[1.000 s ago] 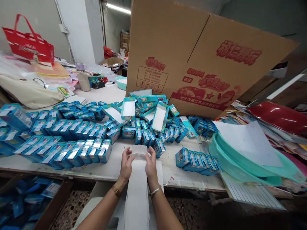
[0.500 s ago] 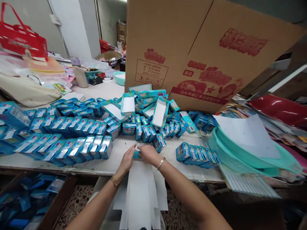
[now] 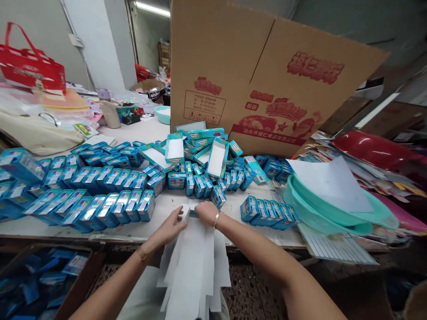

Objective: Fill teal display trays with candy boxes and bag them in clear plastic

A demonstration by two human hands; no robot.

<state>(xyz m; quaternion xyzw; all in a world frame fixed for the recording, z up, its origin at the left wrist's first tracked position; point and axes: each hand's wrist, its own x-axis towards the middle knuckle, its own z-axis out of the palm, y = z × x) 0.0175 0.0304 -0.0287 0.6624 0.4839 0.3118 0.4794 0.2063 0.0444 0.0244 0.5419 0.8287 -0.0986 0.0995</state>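
Note:
A stack of white card blanks point(image 3: 191, 262) lies across my lap and reaches up to the table edge. At its far end a strip of blue print shows on the top blank, and a white flap stands up there. My right hand point(image 3: 206, 212) is closed on this blue-edged end, its fingertips partly hidden. Just left of the flap, my left hand point(image 3: 171, 226) has its thumb and fingers apart, with nothing seen between them. Beyond my hands stand small blue cartons point(image 3: 218, 195) and a pile of open blue trays with white insides point(image 3: 217, 158).
Rows of filled-looking blue cartons point(image 3: 110, 209) stand at left, and a short row point(image 3: 268, 213) at right. A large brown cardboard box point(image 3: 233, 58) rises behind. Turquoise basins point(image 3: 320, 213) sit at the right. Below left, a carton point(image 3: 85, 284) holds blue pieces.
My left hand has come away from the blue-edged end, moving left and opening its fingers. The flap now stands up between the hands. My right hand stays at that end. The view has shifted slightly.

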